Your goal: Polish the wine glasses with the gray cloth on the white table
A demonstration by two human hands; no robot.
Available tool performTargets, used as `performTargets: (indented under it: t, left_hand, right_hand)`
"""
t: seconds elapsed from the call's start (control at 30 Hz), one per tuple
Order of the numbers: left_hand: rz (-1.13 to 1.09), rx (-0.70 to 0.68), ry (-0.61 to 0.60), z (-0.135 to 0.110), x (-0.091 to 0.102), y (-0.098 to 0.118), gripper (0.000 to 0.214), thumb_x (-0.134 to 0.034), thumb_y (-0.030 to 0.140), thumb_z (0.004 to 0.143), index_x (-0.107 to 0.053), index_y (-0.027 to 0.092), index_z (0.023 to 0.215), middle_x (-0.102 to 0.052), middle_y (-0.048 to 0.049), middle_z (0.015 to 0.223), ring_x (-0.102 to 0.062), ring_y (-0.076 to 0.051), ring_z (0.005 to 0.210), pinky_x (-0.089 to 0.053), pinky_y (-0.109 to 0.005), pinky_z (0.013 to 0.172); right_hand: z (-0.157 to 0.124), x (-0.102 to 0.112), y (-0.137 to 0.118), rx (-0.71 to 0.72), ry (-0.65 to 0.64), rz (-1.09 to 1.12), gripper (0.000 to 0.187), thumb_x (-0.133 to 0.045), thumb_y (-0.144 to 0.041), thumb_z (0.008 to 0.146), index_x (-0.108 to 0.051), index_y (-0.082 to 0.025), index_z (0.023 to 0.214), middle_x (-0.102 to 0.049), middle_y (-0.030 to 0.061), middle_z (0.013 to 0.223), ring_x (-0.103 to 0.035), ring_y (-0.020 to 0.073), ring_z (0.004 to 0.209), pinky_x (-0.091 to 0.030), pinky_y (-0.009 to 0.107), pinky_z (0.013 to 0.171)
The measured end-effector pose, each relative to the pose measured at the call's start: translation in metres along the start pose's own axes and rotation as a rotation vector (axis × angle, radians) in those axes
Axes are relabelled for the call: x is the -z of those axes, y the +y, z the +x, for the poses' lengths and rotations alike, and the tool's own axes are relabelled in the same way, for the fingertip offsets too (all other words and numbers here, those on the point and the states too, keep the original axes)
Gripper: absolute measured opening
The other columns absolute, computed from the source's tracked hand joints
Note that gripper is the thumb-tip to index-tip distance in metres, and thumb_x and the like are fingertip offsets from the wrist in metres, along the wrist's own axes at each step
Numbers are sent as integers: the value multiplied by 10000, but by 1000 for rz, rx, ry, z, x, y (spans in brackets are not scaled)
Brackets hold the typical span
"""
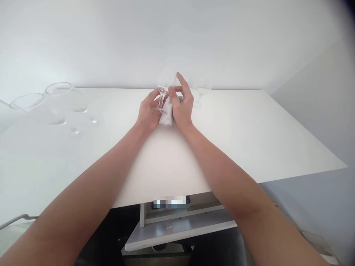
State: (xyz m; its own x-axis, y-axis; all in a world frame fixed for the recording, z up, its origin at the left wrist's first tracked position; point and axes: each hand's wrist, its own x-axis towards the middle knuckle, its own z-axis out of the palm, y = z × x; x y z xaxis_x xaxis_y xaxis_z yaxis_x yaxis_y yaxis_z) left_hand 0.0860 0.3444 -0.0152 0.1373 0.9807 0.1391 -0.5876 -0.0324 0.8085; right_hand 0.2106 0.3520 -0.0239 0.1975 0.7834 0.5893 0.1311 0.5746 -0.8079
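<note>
A small stemmed glass [161,99] is in my hands near the back of the white table, its round foot toward me and its faint, see-through bowl pointing to the wall. My left hand [148,112] is closed on the glass, its fingers partly hidden behind the stem. Bunched between both palms is a white cloth [166,117]. My right hand [183,102] grips the cloth against the glass, with thumb bent inward and index finger stretched up along the bowl. How far the cloth reaches round the bowl is hidden.
Several larger clear stemmed glasses [58,88] stand at the left. Another small clear glass [198,96] is just right of my hands, close to the wall [177,37]. Below the table's [249,129] front edge an open drawer [180,223] juts out.
</note>
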Motion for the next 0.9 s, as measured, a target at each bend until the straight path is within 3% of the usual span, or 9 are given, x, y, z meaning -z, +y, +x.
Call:
performTargets:
  t: [0.1, 0.17, 0.3, 0.37, 0.47, 0.6, 0.7, 0.8, 0.9]
  left_hand:
    - [33, -6, -72, 0, 2, -1, 272, -864, 402, 925, -679, 212, 986, -783, -50, 1000, -784, -218, 880, -569, -260, 633]
    - [28, -33, -50, 2, 4, -2, 351, -923, 414, 870, -660, 221, 998, -793, -60, 1097, -788, -222, 947, -573, -258, 664]
    - [10, -111, 92, 6, 9, -4, 298, -865, 420, 937, -649, 226, 1005, -772, -67, 1273, -767, -198, 1046, -584, -265, 783]
    - [32, -141, 165, 7, 10, -5, 232, -822, 401, 976, -666, 230, 999, -779, -55, 1234, -745, -148, 916, -576, -244, 744]
    - [82, -160, 207, 6, 10, -4, 179, -799, 389, 987, -705, 237, 974, -752, -26, 992, -633, -91, 668, -538, -211, 616]
    - [103, -135, 221, 3, 7, -1, 127, -781, 351, 996, -736, 237, 960, -664, -8, 855, -543, -69, 570, -508, -188, 550]
    - [104, -117, 204, 0, 3, 0, 136, -806, 349, 974, -741, 231, 951, -656, -8, 833, -532, -70, 562, -498, -184, 536]
    - [112, -92, 90, -3, -1, -1, 152, -818, 359, 957, -747, 228, 987, -638, 4, 788, -515, -73, 552, -494, -189, 548]
    - [125, -82, 4, -4, 0, -2, 184, -804, 368, 963, -761, 226, 1071, -608, 14, 740, -514, -85, 558, -502, -201, 571]
  right_hand:
    - [1, -1, 1, -16, -17, -31, 469, -598, -565, 1057, -591, -290, 1438, -624, 37, 1038, -639, 189, 986, -569, 373, 981]
    - [0, -2, 0, 9, 29, -70, 327, -513, -427, 1088, -616, -293, 1369, -563, 52, 1039, -604, 190, 994, -562, 387, 1000]
    - [-2, -4, -3, 94, 81, -128, 428, -425, -132, 935, -608, -263, 1299, -477, 81, 1116, -540, 180, 981, -540, 391, 1039]
    - [-2, -4, -5, 143, 122, -188, 344, -450, -170, 944, -578, -262, 1250, -468, 93, 1181, -548, 187, 1012, -555, 389, 990]
    - [-1, -5, -6, 181, 221, -221, 157, -492, -383, 1047, -532, -256, 1129, -477, 93, 1136, -583, 219, 1071, -577, 420, 950]
    - [0, -6, -8, 32, 234, -110, 438, -529, -678, 1037, -518, -243, 987, -461, 54, 967, -617, 224, 1046, -603, 403, 899]
    - [-1, -8, -8, -4, 245, -162, 524, -570, -719, 1002, -476, -236, 824, -412, 31, 885, -589, 197, 966, -600, 378, 890]
    - [-3, -11, -6, 55, 233, -189, 522, -633, -665, 980, -439, -233, 760, -436, 49, 968, -549, 172, 910, -595, 360, 886]
    - [-3, -11, -5, -15, 115, -19, 501, -522, -668, 1026, -485, -221, 804, -483, 85, 1180, -593, 141, 888, -596, 299, 760]
